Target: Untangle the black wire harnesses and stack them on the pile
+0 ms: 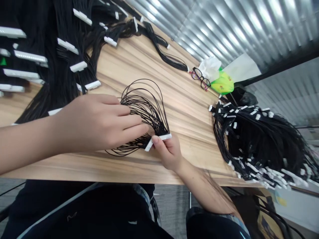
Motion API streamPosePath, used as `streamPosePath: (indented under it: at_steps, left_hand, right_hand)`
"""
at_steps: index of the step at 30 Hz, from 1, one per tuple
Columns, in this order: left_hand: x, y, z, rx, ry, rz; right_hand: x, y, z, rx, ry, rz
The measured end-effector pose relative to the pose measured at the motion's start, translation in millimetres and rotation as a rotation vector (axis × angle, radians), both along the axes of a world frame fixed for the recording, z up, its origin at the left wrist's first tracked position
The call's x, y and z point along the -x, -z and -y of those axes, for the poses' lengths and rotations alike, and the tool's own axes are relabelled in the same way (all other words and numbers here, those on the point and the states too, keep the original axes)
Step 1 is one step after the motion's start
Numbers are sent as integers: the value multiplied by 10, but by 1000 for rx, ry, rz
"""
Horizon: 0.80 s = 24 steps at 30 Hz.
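Over the middle of the table my left hand (99,122) reaches in with its fingers curled over a looped bundle of thin black wires (149,111). Its thumb and fingertips are partly hidden, and the wires run under the palm. My right hand (170,151) pinches the long white connector (159,141) at the end of these wires, thumb on top. The connector lies tilted, with the wires fanning away from it to the upper left in wide loops.
Many black wire harnesses with white connectors (67,45) cover the left of the wooden table (189,132). Another heap of harnesses (256,142) hangs over the right end. Glasses (200,78), white tissue (209,68) and a bright green packet (222,83) lie by the corrugated metal wall (224,26).
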<state>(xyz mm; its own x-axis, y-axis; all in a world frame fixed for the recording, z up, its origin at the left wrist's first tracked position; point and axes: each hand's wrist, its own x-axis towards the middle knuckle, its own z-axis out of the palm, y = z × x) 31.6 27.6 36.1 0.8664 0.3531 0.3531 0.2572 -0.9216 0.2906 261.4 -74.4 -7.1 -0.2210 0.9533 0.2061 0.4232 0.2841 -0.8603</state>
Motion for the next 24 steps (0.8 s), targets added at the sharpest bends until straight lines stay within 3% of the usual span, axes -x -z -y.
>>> streamPosePath:
  at_steps: [5,11,15,17,20,22,24]
  left_hand:
    - [20,85,-8,-337,30,127]
    - [-58,196,142,-455,-132,184]
    - [-179,194,81,-525,-92,235]
    - [-253,160,-25,-544,10,255]
    - [-434,51,-236,-588,237,216]
    - [-676,-78,-415,-634,392,158]
    - [-1093,-280,-620,-669,515,81]
  right_hand:
    - [12,30,-1,77,37,-60]
    - [61,155,-63,52,184,-191]
    - [18,5,-243,-155,193,-121]
    - [-193,-182,-260,-200,262,38]
    - [-825,-472,-57,-153,527,198]
    - [-1381,-618,231,-175,691,53]
    - [-1940,-718,596,-265,865,-105]
